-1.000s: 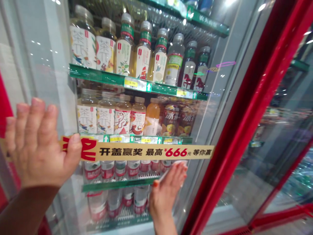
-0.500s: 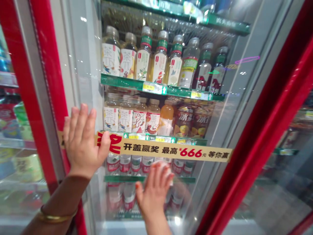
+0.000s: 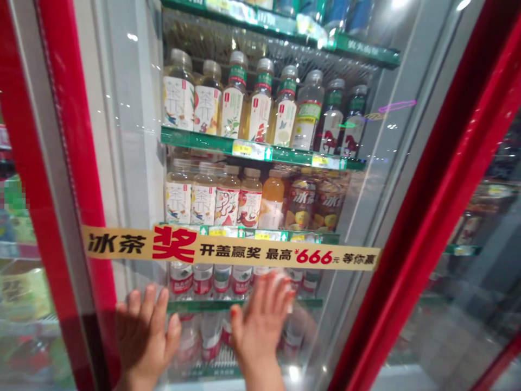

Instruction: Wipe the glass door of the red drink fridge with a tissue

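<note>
My left hand (image 3: 147, 335) is raised at the glass door (image 3: 134, 163), low on its left side. Its fingers are stretched out and nothing shows in them. Further right, my right hand (image 3: 260, 320) lies over a white wad (image 3: 290, 307), perhaps tissue or cloth, held against the glass under its fingers. Most of the wad is hidden. Just above both hands, a yellow printed strip (image 3: 232, 251) runs across the door. Behind the glass stand rows of drink bottles (image 3: 232, 106) on shelves with green edges (image 3: 211, 139).
Red door frames (image 3: 431, 190) border the glass at right and left. Other glass-fronted shelves (image 3: 28, 288) with goods show at far left, and more at far right. Lights reflect in the glass.
My left hand has moved down from over the yellow strip to below it, uncovering the strip's left end. My right hand stays over the white wad, nearly in place.
</note>
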The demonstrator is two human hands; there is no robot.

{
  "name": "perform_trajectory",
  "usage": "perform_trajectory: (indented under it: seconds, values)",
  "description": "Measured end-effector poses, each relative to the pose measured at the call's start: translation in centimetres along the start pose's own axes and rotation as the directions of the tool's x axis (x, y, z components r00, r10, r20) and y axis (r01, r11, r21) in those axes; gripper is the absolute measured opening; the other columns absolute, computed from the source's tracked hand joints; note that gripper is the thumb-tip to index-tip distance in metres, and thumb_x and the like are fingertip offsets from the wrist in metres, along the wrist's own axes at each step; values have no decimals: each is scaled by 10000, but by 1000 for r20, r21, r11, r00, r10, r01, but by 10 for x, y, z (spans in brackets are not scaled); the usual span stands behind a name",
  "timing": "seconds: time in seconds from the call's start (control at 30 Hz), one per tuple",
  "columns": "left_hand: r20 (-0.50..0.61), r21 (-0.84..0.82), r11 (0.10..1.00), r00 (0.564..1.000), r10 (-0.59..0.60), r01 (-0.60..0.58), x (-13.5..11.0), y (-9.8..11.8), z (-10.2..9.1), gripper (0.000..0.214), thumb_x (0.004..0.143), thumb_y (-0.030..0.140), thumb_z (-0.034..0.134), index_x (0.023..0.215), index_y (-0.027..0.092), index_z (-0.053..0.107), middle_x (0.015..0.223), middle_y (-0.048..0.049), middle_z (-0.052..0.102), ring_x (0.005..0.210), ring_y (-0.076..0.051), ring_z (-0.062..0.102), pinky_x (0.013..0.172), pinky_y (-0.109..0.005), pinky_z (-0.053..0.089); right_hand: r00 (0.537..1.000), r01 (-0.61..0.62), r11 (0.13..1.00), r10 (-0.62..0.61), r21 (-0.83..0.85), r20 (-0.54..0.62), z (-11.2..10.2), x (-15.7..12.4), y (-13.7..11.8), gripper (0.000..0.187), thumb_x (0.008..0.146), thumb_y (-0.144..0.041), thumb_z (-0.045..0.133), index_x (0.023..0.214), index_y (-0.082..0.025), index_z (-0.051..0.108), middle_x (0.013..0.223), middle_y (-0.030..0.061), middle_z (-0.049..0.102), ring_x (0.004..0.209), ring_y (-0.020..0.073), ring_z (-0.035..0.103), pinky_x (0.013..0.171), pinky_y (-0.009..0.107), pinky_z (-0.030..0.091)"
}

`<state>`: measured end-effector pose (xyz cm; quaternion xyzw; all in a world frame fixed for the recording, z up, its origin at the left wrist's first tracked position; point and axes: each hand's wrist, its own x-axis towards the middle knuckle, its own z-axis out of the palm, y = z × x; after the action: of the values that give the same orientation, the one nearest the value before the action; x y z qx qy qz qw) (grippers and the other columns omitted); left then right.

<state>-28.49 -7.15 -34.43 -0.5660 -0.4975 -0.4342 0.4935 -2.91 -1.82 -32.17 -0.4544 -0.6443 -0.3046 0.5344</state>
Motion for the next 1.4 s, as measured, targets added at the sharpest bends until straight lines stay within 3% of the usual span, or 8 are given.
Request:
perform_trajectory:
  seconds: [0.13, 0.33, 0.53, 0.63, 0.87, 1.1, 1.27, 1.4]
  values:
    - [-13, 11, 998, 998, 55, -55, 10, 0, 0, 935, 914, 223, 670, 1761, 182, 276, 1868, -135, 214, 1761, -346, 160, 1448, -610, 148, 936, 351, 936, -351, 11, -39, -5, -56, -2, 681, 1072, -653, 471, 1698, -384, 467, 1835, -123, 304, 1751, 226, 174, 1402, 446, 295]
    - [-44, -6, 1000, 999, 10, -11, 23, 12, -7, 882, 945, 185, 625, 1756, 169, 280, 1878, -98, 206, 1769, -264, 128, 1470, -478, 96, 964, -248, 964, 235, -98, -126, -30, -3, 108, 779, 1151, -450, 265, 1789, -121, -37, 1841, 324, 70, 1723, 532, 85, 1201, 906, 349]
    - [-30, 12, 998, 998, 58, -57, 24, 11, -9, 924, 920, 127, 667, 1754, 133, 269, 1873, -135, 200, 1769, -269, 130, 1472, -462, 97, 995, 104, 993, -103, 48, -20, 1, -22, -5, 827, 1108, -609, 446, 1788, -193, 226, 1836, 135, 332, 1757, 352, 125, 1422, 647, 123]
    - [-25, 16, 999, 999, 45, -45, 21, 10, -9, 933, 924, 142, 669, 1760, 158, 257, 1876, -121, 183, 1770, -259, 115, 1472, -473, 92, 962, 273, 962, -273, 23, -4, -5, -65, 8, 817, 1099, -568, 489, 1790, -222, 224, 1818, 86, 383, 1764, 278, 99, 1442, 575, 42]
    - [-12, 36, 999, 1000, -18, 18, 17, 13, -6, 941, 917, 178, 659, 1767, 208, 256, 1872, -107, 206, 1765, -291, 144, 1472, -584, 120, 948, -317, 946, 314, -69, -53, -20, 12, 75, 821, 1148, -525, 247, 1784, -104, -58, 1854, 304, 34, 1745, 465, 32, 1254, 891, 291]
    - [-15, 11, 1000, 1000, -24, 24, 7, 7, -1, 914, 925, 190, 646, 1763, 210, 280, 1860, -127, 243, 1755, -344, 181, 1444, -603, 173, 959, 280, 960, -280, 6, 46, 2, -56, -11, 815, 1029, -565, 504, 1775, -310, 298, 1775, -51, 442, 1753, 245, 161, 1364, 561, 404]
    - [-16, -25, 997, 997, -75, 75, -1, 10, 2, 909, 924, 180, 680, 1754, 229, 313, 1846, -133, 288, 1742, -359, 227, 1433, -614, 189, 977, -212, 974, 210, -81, -32, -24, -13, 97, 828, 1132, -495, 277, 1783, -79, -19, 1859, 247, -9, 1752, 396, -4, 1323, 825, 246]
    - [-22, -24, 997, 997, -74, 74, 0, 9, 1, 929, 918, 180, 697, 1757, 244, 303, 1844, -134, 292, 1738, -373, 230, 1426, -647, 190, 965, -258, 965, 256, -39, -51, -25, 52, 53, 830, 1147, -548, 254, 1785, -83, 0, 1863, 264, 80, 1755, 396, 18, 1327, 791, 267]
